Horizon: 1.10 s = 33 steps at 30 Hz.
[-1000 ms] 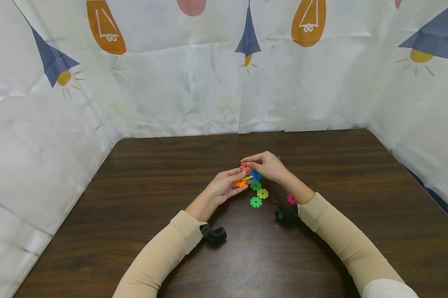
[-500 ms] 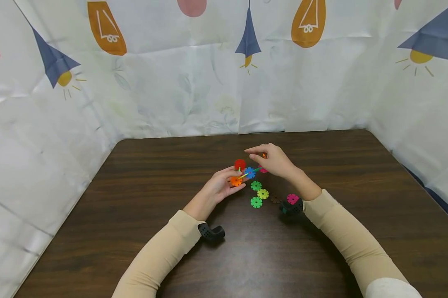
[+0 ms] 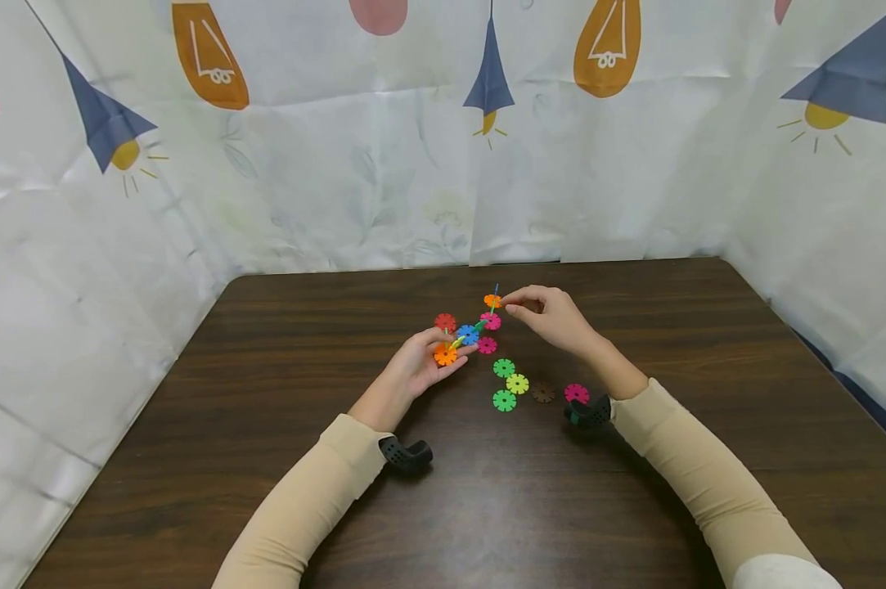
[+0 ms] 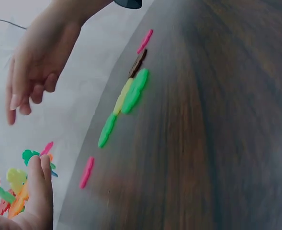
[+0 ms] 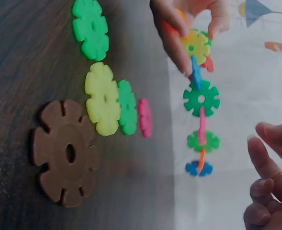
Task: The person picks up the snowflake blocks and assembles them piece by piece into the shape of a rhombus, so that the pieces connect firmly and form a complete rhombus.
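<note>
My left hand (image 3: 413, 364) holds a chain of interlocking snowflake discs (image 3: 468, 334) by its near end, around an orange disc (image 3: 446, 354). The chain reaches away to the right: a red disc (image 3: 445, 322) branches off, then come blue, green and pink ones, with another orange disc (image 3: 492, 301) and a blue tip at the far end. Beside that far end is my right hand (image 3: 553, 319). In the right wrist view, its loosely bent fingers (image 5: 261, 155) stand apart from the chain, and nothing shows between them. The left palm hides part of the near end.
Loose snowflake discs lie on the dark wooden table (image 3: 310, 327): a pink one (image 3: 487, 345), two greens (image 3: 504, 368), a yellow (image 3: 517, 384), a brown (image 3: 543, 393) and another pink (image 3: 577, 393) near the right wrist camera (image 3: 588, 411). A printed curtain (image 3: 384, 188) hangs behind.
My left hand has shifted left with the chain, bringing the loose pink disc into sight. The right hand has come off the chain and drawn to the right, baring the chain's far end.
</note>
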### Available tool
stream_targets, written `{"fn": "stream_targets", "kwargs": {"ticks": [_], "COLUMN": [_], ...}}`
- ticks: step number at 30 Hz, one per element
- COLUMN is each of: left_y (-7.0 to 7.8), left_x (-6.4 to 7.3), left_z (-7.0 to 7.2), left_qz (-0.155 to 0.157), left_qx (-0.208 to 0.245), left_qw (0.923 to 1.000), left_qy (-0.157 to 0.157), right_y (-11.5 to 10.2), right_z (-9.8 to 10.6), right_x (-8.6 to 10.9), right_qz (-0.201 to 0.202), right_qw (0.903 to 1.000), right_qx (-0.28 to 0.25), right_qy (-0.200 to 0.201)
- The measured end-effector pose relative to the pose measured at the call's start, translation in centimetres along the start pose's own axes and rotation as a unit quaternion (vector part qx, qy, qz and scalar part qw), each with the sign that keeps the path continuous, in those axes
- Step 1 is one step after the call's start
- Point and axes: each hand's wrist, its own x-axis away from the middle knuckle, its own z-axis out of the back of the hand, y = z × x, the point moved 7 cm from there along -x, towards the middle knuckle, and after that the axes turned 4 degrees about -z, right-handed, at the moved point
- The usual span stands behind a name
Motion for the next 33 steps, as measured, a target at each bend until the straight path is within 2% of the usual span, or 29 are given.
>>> {"fn": "stream_targets", "kwargs": {"ticks": [7,12,17,21,23,28,33], "left_y": [1.0,1.6,1.9,1.9,2.0,2.2,2.3], "left_x": [-0.2,-0.4,-0.4,-0.4,-0.4,-0.3,-0.3], "left_z": [1.3,2.1,2.6,2.9,3.1,3.6,3.4], "left_qz": [0.0,-0.009,-0.013,-0.012,-0.016,-0.025,-0.019], "left_qx": [0.046,0.051,0.049,0.033,0.014,-0.027,-0.025], "left_qw": [0.9989,0.9986,0.9986,0.9993,0.9996,0.9986,0.9991], "left_qy": [0.008,0.01,0.014,0.01,0.019,0.037,0.026], "right_y": [1.5,2.3,2.7,3.1,3.2,3.1,3.2], "right_z": [-2.1,-3.5,-4.7,-5.6,-5.9,-6.2,-6.2], "right_x": [-1.0,-1.6,-2.4,-2.9,-3.2,-3.6,-3.7], "right_qz": [-0.018,-0.04,-0.069,-0.094,-0.101,-0.102,-0.106], "right_qw": [0.9944,0.9843,0.9724,0.9644,0.9623,0.9623,0.9627], "right_qx": [0.045,0.068,0.092,0.11,0.116,0.12,0.118], "right_qy": [-0.094,-0.158,-0.203,-0.221,-0.224,-0.222,-0.219]}}
